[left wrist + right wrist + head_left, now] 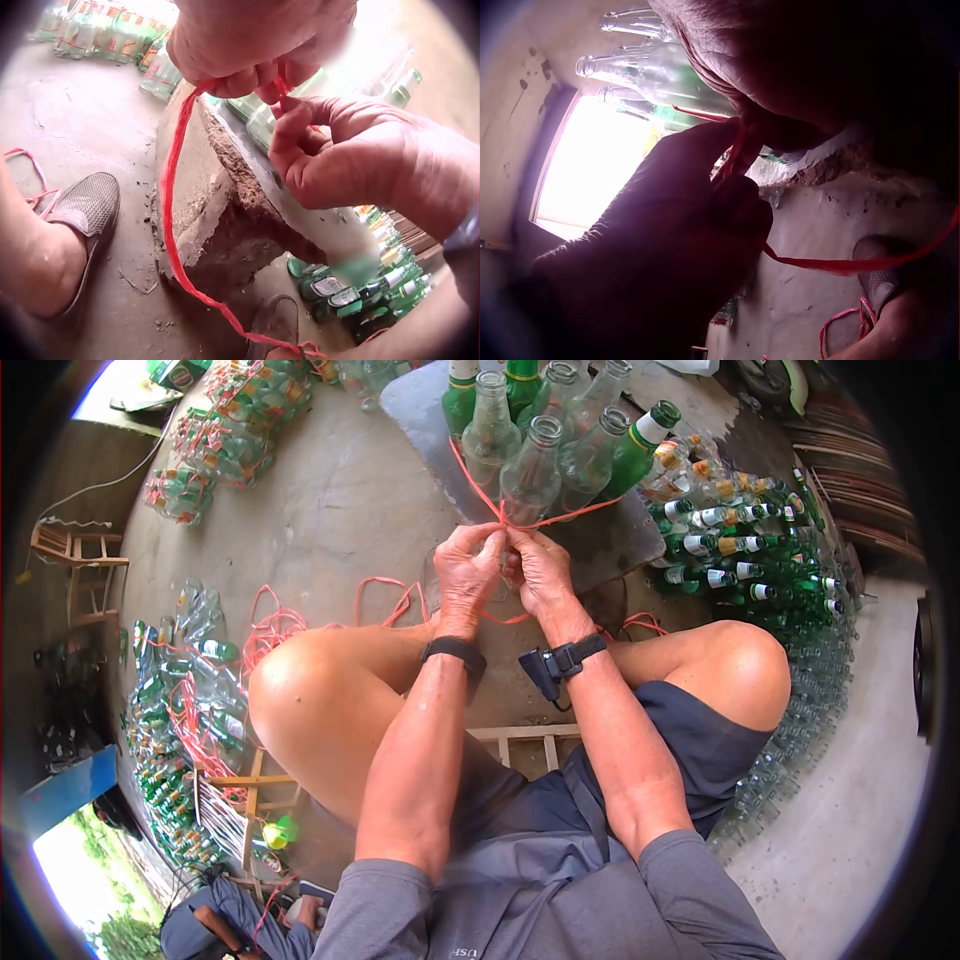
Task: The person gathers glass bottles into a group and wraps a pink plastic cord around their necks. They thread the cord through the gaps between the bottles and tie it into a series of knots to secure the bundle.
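Observation:
A cluster of clear glass bottles [530,470] and green bottles [637,452] stands upright on a grey slab. Red plastic string [580,512] passes round the near side of the cluster and meets at the fingertips of both hands. My left hand [468,575] pinches the string close in front of the nearest bottle. Beside it, my right hand [543,570] pinches the string too, thumb against curled forefinger in the left wrist view. A loose length of string [176,247] hangs from the left hand in a curve towards the floor. The fingers partly hide the crossing.
The slab [640,525] has a rough, broken edge. Stacked green bottles [740,545] lie to the right, more bottles [165,730] at the left, and string-tied bundles [225,445] at the far left. Loose string [270,625] lies by the left knee; a wooden stool [80,550] stands farther left.

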The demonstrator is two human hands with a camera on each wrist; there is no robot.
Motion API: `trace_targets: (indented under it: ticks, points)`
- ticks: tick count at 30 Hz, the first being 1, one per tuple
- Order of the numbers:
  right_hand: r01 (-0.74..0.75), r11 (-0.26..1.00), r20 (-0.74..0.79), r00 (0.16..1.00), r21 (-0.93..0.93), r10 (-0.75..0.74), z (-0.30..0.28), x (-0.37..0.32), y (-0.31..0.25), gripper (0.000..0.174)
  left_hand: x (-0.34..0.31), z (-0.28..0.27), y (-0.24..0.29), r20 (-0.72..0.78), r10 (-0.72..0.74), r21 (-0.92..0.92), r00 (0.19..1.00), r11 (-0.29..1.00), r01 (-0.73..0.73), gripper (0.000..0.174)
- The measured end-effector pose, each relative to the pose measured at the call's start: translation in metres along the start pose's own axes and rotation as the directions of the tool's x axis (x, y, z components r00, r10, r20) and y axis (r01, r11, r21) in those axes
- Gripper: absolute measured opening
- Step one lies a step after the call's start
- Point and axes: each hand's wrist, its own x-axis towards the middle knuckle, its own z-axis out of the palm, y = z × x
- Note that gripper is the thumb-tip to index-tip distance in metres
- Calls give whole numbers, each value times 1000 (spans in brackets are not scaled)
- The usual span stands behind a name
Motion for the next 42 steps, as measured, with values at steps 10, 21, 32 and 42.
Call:
trace_targets:
  ticks: [10,21,32,42]
  points:
    - [46,995,14,999,-88,-45,2,-7,-5,12,23,-15,23,276,-510,-244,814,782,573,24]
    - [102,967,5,995,-234,-104,4,-13,-9,12,31,-7,27,259,-630,-279,732,676,681,30]
    - [202,938,-10,977,-283,-214,11,-25,-10,12,34,-3,15,169,-382,11,909,922,386,26]
    - [313,874,44,946,-372,-320,3,-18,2,12,37,5,17,152,-415,56,897,910,411,25]
